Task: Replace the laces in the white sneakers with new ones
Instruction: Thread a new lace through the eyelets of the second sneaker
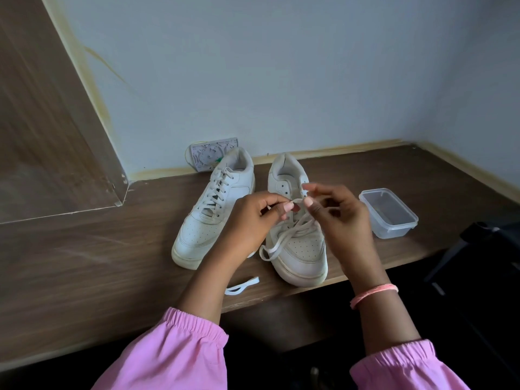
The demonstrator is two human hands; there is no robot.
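White leather in front of us: two sneakers side by side on the wooden worktop (84, 249), toes toward us. We see the left sneaker (209, 212) fully laced, while over the right sneaker (297, 237) both hands work. Our left hand (247, 220) pinches the loose lace (284, 240), our right hand (340, 218) pinches it too, fingers curled. Near the worktop edge lies a white lace (242, 285); right of the shoes sits a clear plastic tub (389, 212).

text: none legible | sneakers (213, 209) — no readable brand | container (389, 212) — unlabelled
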